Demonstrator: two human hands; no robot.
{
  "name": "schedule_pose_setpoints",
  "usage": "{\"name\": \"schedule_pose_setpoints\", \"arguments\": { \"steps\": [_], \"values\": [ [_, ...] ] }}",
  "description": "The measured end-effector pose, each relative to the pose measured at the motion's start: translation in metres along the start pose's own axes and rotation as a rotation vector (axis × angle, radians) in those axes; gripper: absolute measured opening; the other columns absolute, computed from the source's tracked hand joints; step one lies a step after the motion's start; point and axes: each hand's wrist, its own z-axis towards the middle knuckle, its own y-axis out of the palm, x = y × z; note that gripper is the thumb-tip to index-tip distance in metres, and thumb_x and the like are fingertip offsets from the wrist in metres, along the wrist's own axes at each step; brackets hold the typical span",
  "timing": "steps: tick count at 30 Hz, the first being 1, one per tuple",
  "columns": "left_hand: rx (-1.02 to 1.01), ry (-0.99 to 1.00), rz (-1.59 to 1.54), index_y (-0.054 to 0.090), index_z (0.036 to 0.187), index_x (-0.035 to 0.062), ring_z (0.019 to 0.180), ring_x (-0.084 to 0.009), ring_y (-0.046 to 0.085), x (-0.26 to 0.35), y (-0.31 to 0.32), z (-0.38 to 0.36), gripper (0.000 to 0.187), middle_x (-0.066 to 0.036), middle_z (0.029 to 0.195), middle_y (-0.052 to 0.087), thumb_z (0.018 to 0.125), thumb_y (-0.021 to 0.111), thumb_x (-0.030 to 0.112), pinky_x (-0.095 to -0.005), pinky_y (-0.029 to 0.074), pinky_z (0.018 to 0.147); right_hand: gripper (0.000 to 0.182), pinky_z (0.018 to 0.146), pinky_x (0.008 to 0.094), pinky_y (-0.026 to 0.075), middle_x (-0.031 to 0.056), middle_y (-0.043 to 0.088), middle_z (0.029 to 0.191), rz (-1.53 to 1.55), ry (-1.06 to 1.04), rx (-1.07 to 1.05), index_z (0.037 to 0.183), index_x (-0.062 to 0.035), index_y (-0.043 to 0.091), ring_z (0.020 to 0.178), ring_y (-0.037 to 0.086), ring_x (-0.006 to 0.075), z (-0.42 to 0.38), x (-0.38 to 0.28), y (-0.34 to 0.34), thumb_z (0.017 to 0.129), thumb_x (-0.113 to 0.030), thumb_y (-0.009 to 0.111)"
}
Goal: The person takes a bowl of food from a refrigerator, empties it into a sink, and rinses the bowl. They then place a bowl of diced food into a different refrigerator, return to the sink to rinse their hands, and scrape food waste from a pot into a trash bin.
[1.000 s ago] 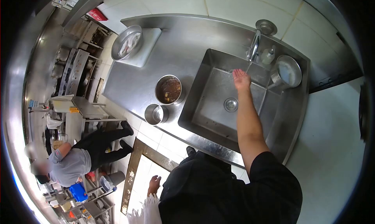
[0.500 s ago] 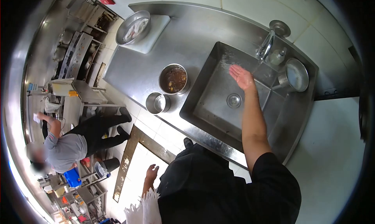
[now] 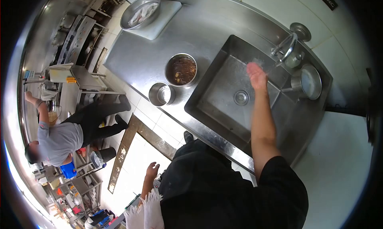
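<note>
Along the tiled wall (image 3: 271, 9), our steel counter (image 3: 131, 61) holds a sink (image 3: 215, 93), with the faucet (image 3: 290, 55) at its far edge. Near the faucet, our right hand (image 3: 257, 75) reaches over the sink, fingers extended, gripping nothing. Beside the sink stand two pots (image 3: 180, 70). Our left hand (image 3: 152, 171) hangs low, fingers loosely bent, ungripping, near a white towel (image 3: 149, 211).

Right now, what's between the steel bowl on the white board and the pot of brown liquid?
Between the bowl and pot: an uncovered strip of white board, then bare steel counter. Head view shows it.
</note>
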Motion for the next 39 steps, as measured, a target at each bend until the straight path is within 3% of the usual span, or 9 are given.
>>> {"name": "schedule_pose_setpoints", "arguments": {
  "steps": [7, 10, 16, 22, 28, 32, 33, 35, 39],
  "values": [
    [0.030, 0.096, 0.139, 0.060, 0.131, 0.0023, 0.122, -0.0377, 0.058, 0.021, -0.009, -0.004, 0.057, -0.024, 0.128, 0.062, 0.090, 0.068, 0.041, -0.0428, 0.046, 0.105, 0.040, 0.114, 0.0466, 0.041, 0.0265, 0.056, 0.132, -0.064, -0.199, 0.130, 0.130, 0.0127, 0.050, 0.126, 0.054, 0.0380, 0.013, 0.010, -0.026, 0.097, -0.011, 0.053],
    [0.059, 0.120, 0.175, 0.060, 0.130, 0.0019, 0.122, -0.0366, 0.059, 0.043, -0.009, -0.008, 0.057, -0.024, 0.127, 0.063, 0.090, 0.068, 0.040, -0.0427, 0.047, 0.103, 0.037, 0.111, 0.0459, 0.043, 0.0225, 0.058, 0.130, -0.317, 0.465, -0.279, 0.125, 0.0111, 0.054, 0.122, 0.056, 0.0362, -0.023, 0.008, 0.009, 0.096, -0.013, 0.055],
    [0.013, 0.066, 0.093, 0.060, 0.129, 0.0004, 0.102, -0.0330, 0.069, 0.084, -0.009, -0.038, 0.050, -0.023, 0.122, 0.065, 0.091, 0.067, 0.032, -0.0404, 0.054, 0.091, 0.031, 0.104, 0.0441, 0.048, 0.0161, 0.064, 0.119, 0.087, -0.246, 0.268, 0.119, 0.0030, 0.061, 0.114, 0.060, 0.0315, 0.037, 0.044, -0.074, 0.099, -0.019, 0.050],
    [-0.136, -0.093, 0.157, 0.059, 0.130, 0.0036, 0.101, -0.0322, 0.067, 0.050, 0.003, -0.040, 0.049, -0.023, 0.126, 0.061, 0.092, 0.066, 0.034, -0.0404, 0.052, 0.092, 0.040, 0.101, 0.0415, 0.049, 0.0132, 0.065, 0.125, -0.893, 0.681, -0.358, 0.128, -0.0039, 0.061, 0.117, 0.060, 0.0248, 0.045, 0.225, -0.059, 0.102, -0.031, 0.049],
    [-0.073, -0.003, 0.110, 0.057, 0.131, 0.0031, 0.099, -0.0312, 0.068, 0.051, 0.003, -0.042, 0.049, -0.023, 0.125, 0.060, 0.093, 0.067, 0.032, -0.0401, 0.053, 0.089, 0.039, 0.089, 0.0396, 0.050, 0.0101, 0.067, 0.116, -1.493, 0.492, -0.195, 0.126, -0.0073, 0.062, 0.103, 0.063, 0.0203, 0.018, 0.376, -0.111, 0.097, -0.032, 0.055],
    [-0.073, 0.043, 0.094, 0.057, 0.131, 0.0037, 0.098, -0.0300, 0.069, 0.076, 0.003, -0.043, 0.047, -0.022, 0.125, 0.060, 0.093, 0.067, 0.030, -0.0394, 0.054, 0.088, 0.035, 0.075, 0.0387, 0.052, 0.0075, 0.071, 0.102, -1.558, 0.509, -0.402, 0.118, -0.0088, 0.067, 0.088, 0.066, 0.0176, 0.019, 0.363, -0.178, 0.093, -0.032, 0.062],
    [-0.075, 0.065, 0.103, 0.057, 0.131, 0.0039, 0.098, -0.0298, 0.069, 0.083, 0.002, -0.042, 0.047, -0.022, 0.125, 0.060, 0.094, 0.067, 0.030, -0.0392, 0.054, 0.088, 0.033, 0.072, 0.0380, 0.053, 0.0079, 0.071, 0.100, -1.547, 0.736, -0.425, 0.115, -0.0088, 0.068, 0.086, 0.066, 0.0175, 0.018, 0.322, -0.166, 0.092, -0.032, 0.063],
    [-0.070, 0.068, 0.119, 0.057, 0.131, 0.0041, 0.097, -0.0295, 0.069, 0.083, 0.002, -0.036, 0.047, -0.021, 0.124, 0.060, 0.094, 0.066, 0.030, -0.0390, 0.054, 0.088, 0.030, 0.082, 0.0470, 0.052, 0.0164, 0.072, 0.105, -1.473, 1.029, -0.005, 0.110, -0.0038, 0.070, 0.091, 0.068, 0.0331, 0.022, 0.264, -0.160, 0.090, -0.023, 0.059],
    [-0.069, 0.044, 0.114, 0.057, 0.131, 0.0040, 0.097, -0.0289, 0.069, 0.065, 0.009, -0.029, 0.047, -0.020, 0.124, 0.061, 0.094, 0.065, 0.032, -0.0388, 0.053, 0.089, 0.031, 0.088, 0.0500, 0.051, 0.0189, 0.068, 0.114, -1.952, -0.179, 0.007, 0.111, -0.0032, 0.068, 0.103, 0.065, 0.0392, 0.000, 0.192, -0.170, 0.085, -0.021, 0.065]
  ]
}}
